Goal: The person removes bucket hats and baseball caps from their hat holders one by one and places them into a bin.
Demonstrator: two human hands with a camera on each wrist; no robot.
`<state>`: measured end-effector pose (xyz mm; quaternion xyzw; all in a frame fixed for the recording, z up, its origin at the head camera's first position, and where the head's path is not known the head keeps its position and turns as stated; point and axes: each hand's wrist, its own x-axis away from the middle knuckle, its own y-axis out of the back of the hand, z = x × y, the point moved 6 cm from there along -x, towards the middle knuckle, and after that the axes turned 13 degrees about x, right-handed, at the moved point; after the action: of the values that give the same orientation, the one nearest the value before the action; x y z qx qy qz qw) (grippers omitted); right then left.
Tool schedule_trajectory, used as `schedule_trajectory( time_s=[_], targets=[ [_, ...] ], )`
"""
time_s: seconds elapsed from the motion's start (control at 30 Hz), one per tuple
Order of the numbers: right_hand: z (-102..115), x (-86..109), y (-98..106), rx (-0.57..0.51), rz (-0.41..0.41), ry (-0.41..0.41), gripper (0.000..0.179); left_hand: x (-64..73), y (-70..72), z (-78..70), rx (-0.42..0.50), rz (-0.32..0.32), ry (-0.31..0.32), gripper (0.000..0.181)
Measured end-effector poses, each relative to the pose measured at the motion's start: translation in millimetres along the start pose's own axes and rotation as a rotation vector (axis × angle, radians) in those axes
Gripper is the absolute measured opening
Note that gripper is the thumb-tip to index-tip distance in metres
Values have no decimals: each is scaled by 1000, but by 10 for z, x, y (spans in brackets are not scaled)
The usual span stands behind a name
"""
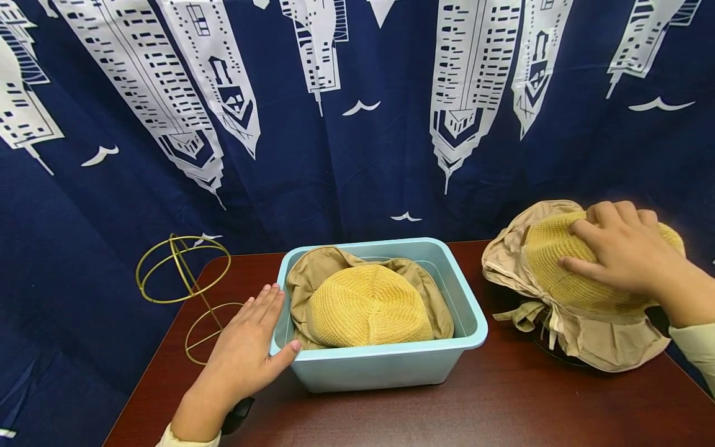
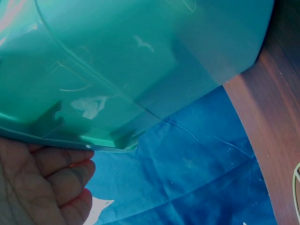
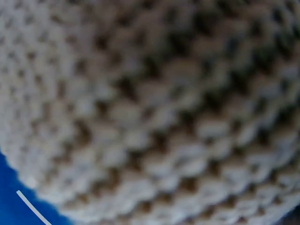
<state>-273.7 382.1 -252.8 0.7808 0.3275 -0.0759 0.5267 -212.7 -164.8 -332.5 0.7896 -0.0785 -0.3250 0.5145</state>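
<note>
Right hand (image 1: 625, 251) is found spread and bent over the yellow knit crown of the tied hat (image 1: 544, 257), which is gripped between thumb and fingers. That hat is held tilted at the right end of the table (image 1: 475, 413), its tan brim and tie strips hanging at the front; a dark item below it is mostly hidden. Left hand (image 1: 248, 344) is laid with fingers extended against the left rim of the light blue tub (image 1: 385, 357); nothing is grasped by it. Inside the tub, a second hat (image 1: 371, 304) is seated crown up.

Table surface is dark red-brown. A gold wire stand (image 1: 206, 304) is noted left of the tub, and a navy curtain (image 1: 346, 180) printed with white buildings and birds is hung behind.

By the left wrist view alone, the tub's outer wall and ribs beneath its rim are disclosed. By the right wrist view, blurred knit is shown at close range; the right fingers cannot be seen there.
</note>
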Motion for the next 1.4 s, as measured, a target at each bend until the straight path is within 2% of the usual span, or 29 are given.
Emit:
schedule_trajectory(
  time_s=[0.3, 0.6, 0.73, 1.0, 1.23, 1.4],
  targets=[
    [19, -91, 218, 14, -3, 1, 42, -3, -1, 1, -9, -6, -8, 80],
    [-30, -219, 593, 32, -57, -15, 37, -7, 12, -9, -4, -12, -8, 79],
    [-10, -312, 782, 37, -116, 1, 37, -7, 12, -7, -7, -24, -15, 78],
    [235, -567, 1166, 23, -227, 81, 37, -5, 2, 8, -1, -22, -10, 78],
    [485, -807, 1390, 36, -302, 148, 71, -1, -6, 9, -9, -11, -6, 80],
    [659, -948, 1545, 31, -364, 189, 70, -3, 1, 13, -13, -17, -11, 80]
  ],
)
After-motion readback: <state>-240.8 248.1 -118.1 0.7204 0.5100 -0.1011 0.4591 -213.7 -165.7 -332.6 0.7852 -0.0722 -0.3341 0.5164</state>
